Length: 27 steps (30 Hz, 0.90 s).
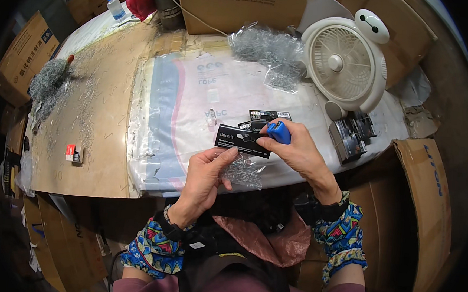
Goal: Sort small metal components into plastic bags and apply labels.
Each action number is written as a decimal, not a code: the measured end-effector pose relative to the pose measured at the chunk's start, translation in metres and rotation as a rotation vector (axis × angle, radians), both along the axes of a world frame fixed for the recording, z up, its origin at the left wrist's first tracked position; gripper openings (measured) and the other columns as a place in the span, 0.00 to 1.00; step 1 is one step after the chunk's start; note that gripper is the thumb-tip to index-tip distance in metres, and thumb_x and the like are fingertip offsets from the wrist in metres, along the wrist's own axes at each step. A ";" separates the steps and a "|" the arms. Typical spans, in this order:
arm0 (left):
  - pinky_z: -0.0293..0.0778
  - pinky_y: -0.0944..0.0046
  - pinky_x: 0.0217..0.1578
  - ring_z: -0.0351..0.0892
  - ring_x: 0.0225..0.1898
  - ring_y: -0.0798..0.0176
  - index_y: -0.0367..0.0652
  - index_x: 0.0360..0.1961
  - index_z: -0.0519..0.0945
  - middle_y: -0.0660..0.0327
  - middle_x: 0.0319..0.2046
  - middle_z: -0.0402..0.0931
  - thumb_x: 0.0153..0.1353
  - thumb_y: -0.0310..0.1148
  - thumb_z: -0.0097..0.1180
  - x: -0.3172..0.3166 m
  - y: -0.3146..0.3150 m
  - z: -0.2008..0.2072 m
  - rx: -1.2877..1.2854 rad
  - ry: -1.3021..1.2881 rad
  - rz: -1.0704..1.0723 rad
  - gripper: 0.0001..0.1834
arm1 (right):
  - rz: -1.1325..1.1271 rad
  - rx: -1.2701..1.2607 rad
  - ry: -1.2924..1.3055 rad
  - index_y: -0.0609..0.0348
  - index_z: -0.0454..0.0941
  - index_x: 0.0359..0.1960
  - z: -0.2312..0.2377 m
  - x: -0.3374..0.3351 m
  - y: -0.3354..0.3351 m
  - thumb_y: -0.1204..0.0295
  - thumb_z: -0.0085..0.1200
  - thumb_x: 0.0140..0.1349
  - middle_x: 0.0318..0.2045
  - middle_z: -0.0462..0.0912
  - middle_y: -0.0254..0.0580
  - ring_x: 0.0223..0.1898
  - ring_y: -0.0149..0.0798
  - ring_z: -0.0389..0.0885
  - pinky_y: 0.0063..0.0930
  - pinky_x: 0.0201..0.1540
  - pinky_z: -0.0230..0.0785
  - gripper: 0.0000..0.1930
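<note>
My left hand [203,177] pinches the lower left edge of a black printed card [241,141], thumb on top. Just below the card, beside my left fingers, lies a small clear plastic bag of thin metal pieces [244,171]; whether it is joined to the card is hidden. My right hand [297,150] is closed around a small blue stapler-shaped tool [279,132], and its thumb presses on the card's right end. The tool's working end is mostly hidden by my fingers. Behind the card, more black printed cards [268,116] lie on the white plastic sheet [175,125].
A white fan [340,64] stands at the far right, beside a large bag of metal pieces [270,53]. Stacked black cards [347,140] sit near the right edge. Leftward are a loose metal heap [49,84] and a small red-and-white box [74,154]. Cardboard boxes [422,208] flank the table.
</note>
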<state>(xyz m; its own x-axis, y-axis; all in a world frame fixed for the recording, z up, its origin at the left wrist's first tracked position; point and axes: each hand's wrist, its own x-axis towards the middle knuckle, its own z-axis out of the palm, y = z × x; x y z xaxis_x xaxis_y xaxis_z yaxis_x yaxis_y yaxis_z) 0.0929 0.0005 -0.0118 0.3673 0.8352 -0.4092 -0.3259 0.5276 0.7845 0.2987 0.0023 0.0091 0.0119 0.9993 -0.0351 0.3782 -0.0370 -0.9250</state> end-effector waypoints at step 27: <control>0.69 0.72 0.17 0.68 0.18 0.78 0.33 0.32 0.83 0.65 0.17 0.75 0.59 0.29 0.58 0.041 -0.031 -0.006 0.449 0.340 0.062 0.08 | -0.507 0.366 0.249 0.64 0.71 0.29 -0.003 -0.035 -0.009 0.49 0.51 0.62 0.14 0.72 0.33 0.18 0.27 0.75 0.22 0.22 0.65 0.24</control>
<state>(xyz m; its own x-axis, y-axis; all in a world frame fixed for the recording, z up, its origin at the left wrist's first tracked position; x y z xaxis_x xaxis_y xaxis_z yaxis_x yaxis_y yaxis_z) 0.1337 -0.0304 -0.0180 0.2220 0.9703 -0.0958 -0.0355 0.1062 0.9937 0.2640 -0.0071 0.0065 0.5181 0.8202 0.2425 0.1707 0.1787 -0.9690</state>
